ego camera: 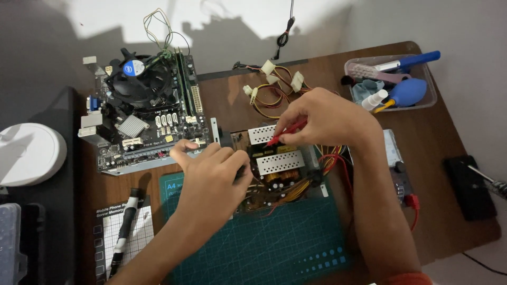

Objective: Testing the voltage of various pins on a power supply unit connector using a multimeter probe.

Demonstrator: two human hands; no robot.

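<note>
An opened power supply board with perforated silver heat sinks, coils and coloured wires lies on a green cutting mat. My right hand pinches a red test probe, its tip down on the board beside the upper heat sink. My left hand is curled at the board's left edge and seems to grip a dark probe, mostly hidden by the fingers. A red lead runs to a meter partly hidden behind my right forearm.
A computer motherboard with a round black fan sits at the back left. A clear tray with a blue blower and brushes stands back right. A black pen lies on a gridded screw mat. A white round object is far left.
</note>
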